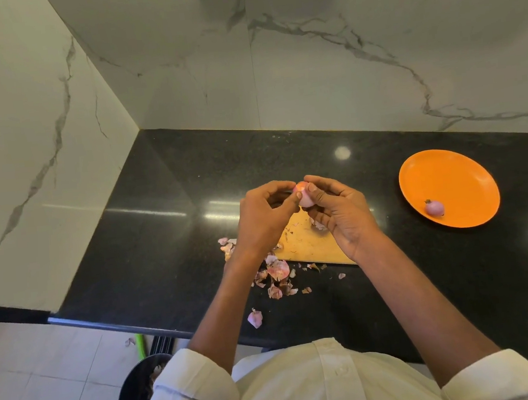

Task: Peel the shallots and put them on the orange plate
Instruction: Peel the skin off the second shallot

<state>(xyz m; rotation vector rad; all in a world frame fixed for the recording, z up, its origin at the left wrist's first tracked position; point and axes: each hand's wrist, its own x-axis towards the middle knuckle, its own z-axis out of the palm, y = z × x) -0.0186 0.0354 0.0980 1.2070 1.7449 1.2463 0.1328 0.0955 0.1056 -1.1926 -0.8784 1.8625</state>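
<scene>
Shallot, small, pale pink and partly skinned (pixel 303 196), sits at the centre of the frame, pinched between both hands above the yellow wooden cutting board (pixel 309 244). The left hand (pixel 266 216) nips its top with thumb and forefinger; the right hand (pixel 339 214) curls its fingers round the bulb. Peeling looks to be the step in hand. One peeled purple shallot (pixel 435 207) lies on the round orange plate (pixel 455 176) at right. Loose papery pink skins (pixel 277 273) litter the black counter (pixel 163 243). Next, probably, the last skin comes off, then a carry rightward to the plate.
</scene>
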